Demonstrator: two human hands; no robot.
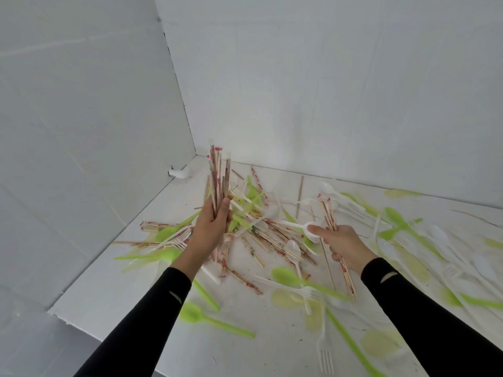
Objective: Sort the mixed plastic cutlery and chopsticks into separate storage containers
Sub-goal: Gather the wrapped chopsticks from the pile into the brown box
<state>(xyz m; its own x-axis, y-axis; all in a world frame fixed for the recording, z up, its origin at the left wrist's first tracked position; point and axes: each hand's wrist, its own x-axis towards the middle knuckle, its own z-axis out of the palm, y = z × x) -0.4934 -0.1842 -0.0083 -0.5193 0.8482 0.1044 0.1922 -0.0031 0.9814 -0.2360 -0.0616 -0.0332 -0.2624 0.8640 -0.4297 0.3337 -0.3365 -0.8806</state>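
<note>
In the head view, the left hand (211, 227) curls its fingers round an upright bundle of chopsticks (219, 175), held above the mixed pile (261, 235) of green and white cutlery on the white table (114, 292). The right hand (345, 247) grips a few wrapped chopsticks (328, 213) beside a white spoon (299, 226). Whether its thumb touches the spoon cannot be told.

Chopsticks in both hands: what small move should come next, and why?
Probably bring the right hand, gripping a few paper-wrapped wooden chopsticks, across to the left hand and add them to its upright bundle of wrapped chopsticks. Both hold the same kind, so merging would free one hand.
</note>
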